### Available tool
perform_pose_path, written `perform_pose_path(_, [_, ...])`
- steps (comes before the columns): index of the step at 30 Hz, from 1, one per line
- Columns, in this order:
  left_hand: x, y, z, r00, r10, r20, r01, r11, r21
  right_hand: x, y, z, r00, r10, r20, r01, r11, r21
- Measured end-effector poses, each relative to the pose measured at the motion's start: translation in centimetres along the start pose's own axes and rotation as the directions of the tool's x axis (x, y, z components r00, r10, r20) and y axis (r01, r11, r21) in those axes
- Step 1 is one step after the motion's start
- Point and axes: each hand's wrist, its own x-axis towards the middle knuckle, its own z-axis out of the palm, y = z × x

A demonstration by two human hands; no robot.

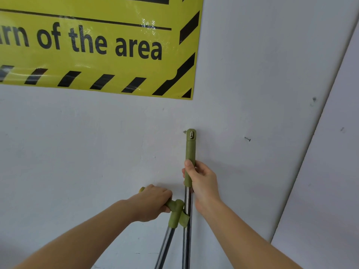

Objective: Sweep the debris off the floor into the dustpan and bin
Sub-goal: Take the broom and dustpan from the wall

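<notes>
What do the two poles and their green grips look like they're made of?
The poles look like polished metal, probably steel: silvery, with bright mirror-like streaks. The green grips look like matte moulded plastic or rubber: dull and even in colour. Which of the two is unclear.

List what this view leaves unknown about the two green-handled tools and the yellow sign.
Head view, bottom edge: both steel poles are cut off, so which of tall handle and short handle is broom or dustpan cannot be told.
Floor, debris, bin: outside the frame.
Short handle's grip: mostly covered by the left hand.
Yellow sign: wording cut by top and left edges.
Tall handle's hanging hole: too small to show what holds it.
</notes>
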Motion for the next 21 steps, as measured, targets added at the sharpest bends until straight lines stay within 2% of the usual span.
perform_pose_path(21, [-1.5, 1.5, 0.9, 1.000, -0.024, -0.007, 0.024, 1.000, -0.020, -2.3, 0.3, -0.6, 1.000, 0.003, 0.000, -0.003, 1.000, -0.021])
